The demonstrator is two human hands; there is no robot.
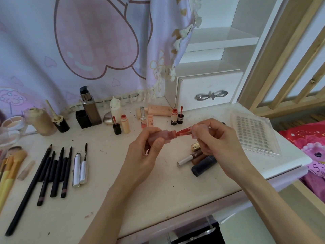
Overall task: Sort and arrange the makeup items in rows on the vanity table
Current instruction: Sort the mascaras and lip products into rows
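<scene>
While the left hand (149,143) grips a pink lip gloss tube (161,137) above the worktop (140,187), the right hand (213,138) pinches its cap (194,132). Its red wand (183,132) pokes into the tube's mouth.

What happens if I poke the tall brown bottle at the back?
The tall brown bottle would probably tip rather than slide: it stands upright, narrow and high. Its flat square sides suggest it would not roll afterwards. It looks like glass, so likely heavy and breakable.

vanity table (109,196) | pencils (52,173) left | bottles (91,110) rear | lash tray (255,132) right
</scene>
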